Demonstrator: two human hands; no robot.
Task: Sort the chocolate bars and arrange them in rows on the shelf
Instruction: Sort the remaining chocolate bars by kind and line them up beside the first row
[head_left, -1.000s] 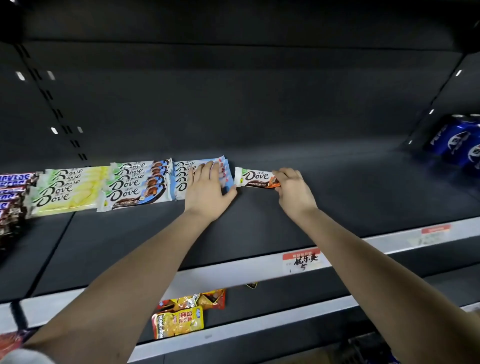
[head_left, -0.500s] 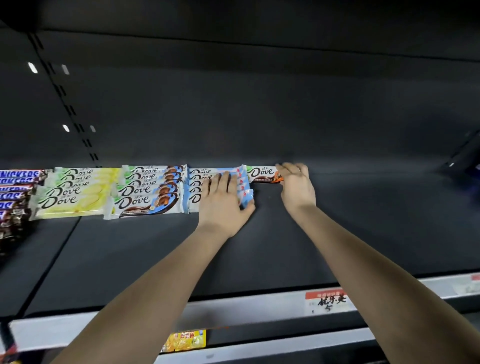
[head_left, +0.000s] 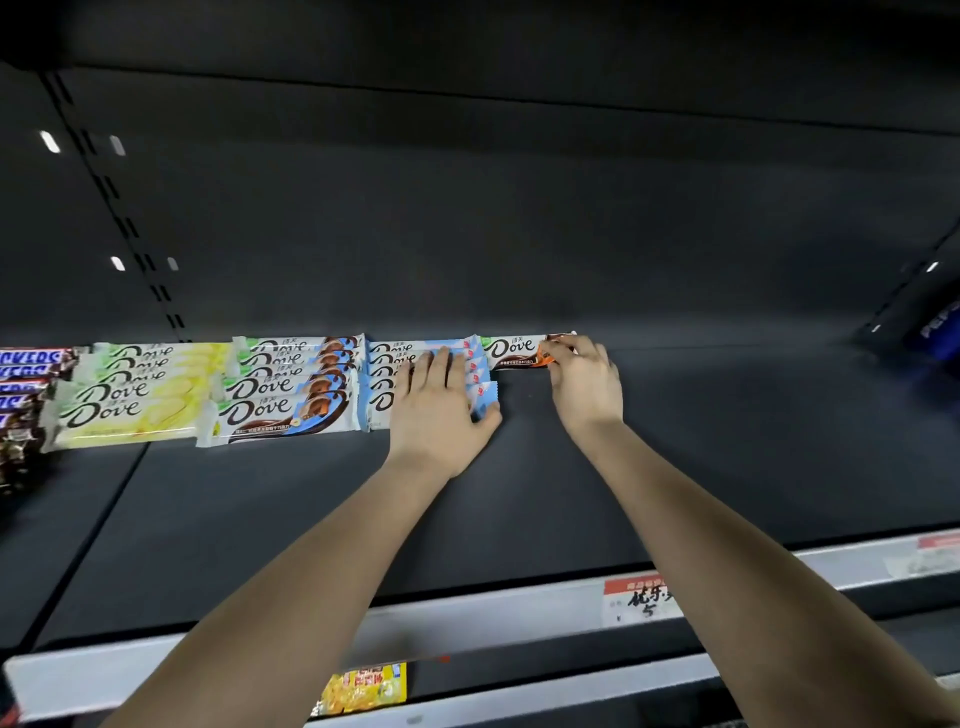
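Forearms reach over the grey front rail (head_left: 156, 670) of the dark metal shelf (head_left: 311, 509). Beyond that rail, the left hand (head_left: 441, 410) lies flat, fingers (head_left: 441, 364) straight and close together, on the stack of light-blue Dove bars (head_left: 410, 348). Right of this stack, touching it, lies a single orange-ended Dove bar (head_left: 514, 351); the right hand (head_left: 587, 384) pinches its right end with curled fingers (head_left: 563, 348). Left of the stack sit blue-brown Dove bars (head_left: 285, 410), pale-yellow Dove bars (head_left: 124, 415), then Snickers bars (head_left: 26, 364).

The shelf (head_left: 675, 441) is dark grey. Dove bars run pale yellow (head_left: 130, 410), white with blue and brown (head_left: 280, 410), light blue (head_left: 415, 348), and white with orange (head_left: 514, 351). The Snickers bars (head_left: 26, 364) are brown and blue.
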